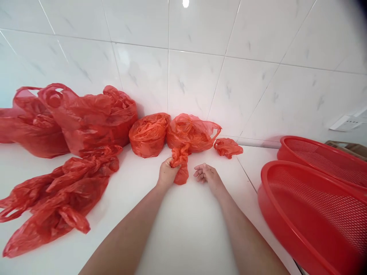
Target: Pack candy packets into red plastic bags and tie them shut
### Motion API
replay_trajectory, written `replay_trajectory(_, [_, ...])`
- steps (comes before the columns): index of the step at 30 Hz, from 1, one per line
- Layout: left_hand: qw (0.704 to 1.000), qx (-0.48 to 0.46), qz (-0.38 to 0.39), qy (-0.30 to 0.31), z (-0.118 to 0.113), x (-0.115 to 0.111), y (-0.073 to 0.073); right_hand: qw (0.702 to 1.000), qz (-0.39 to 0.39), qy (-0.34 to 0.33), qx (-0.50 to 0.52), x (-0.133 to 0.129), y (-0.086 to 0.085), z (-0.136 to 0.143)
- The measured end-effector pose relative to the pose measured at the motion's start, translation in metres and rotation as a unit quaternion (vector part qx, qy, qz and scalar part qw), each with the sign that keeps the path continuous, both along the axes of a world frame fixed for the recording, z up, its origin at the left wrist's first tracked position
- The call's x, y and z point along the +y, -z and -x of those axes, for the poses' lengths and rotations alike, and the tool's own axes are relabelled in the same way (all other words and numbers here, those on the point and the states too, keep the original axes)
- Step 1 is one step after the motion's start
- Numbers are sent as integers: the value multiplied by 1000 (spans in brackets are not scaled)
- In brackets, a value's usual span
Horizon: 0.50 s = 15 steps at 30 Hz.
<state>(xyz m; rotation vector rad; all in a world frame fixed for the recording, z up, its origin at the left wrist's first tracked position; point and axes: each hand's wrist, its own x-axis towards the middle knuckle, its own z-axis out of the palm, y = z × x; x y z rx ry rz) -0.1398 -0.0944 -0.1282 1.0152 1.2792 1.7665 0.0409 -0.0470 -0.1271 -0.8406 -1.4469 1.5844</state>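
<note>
Pinching one scrunched red bag (182,177) in the left hand (167,173), near two rounded bags (149,140) by the tiled wall (195,80). Gripping zip with the right hand (210,176), loosely curled beside it. Also seeing two red baskets (266,206) off right.

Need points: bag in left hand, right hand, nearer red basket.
Held bag (181,175), head view, crumpled lower part.
Right hand (209,173), head view, middle of the hand.
Nearer red basket (304,218), head view, smooth inside surface.

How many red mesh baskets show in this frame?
2. The nearer basket is at the lower right; the farther basket sits just behind it, partly covered. Both run off the right edge, so others could be hidden there.
</note>
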Motion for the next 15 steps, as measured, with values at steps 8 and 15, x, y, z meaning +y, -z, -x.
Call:
replay_trajectory(8, [953,254,-112,123,-24,-17,-19,988,59,-28,140,-2,-14,0])
replay_trajectory(15, [991,89,-62,74,-26,-20,-24,993,-96,62,14,-13,-29,23])
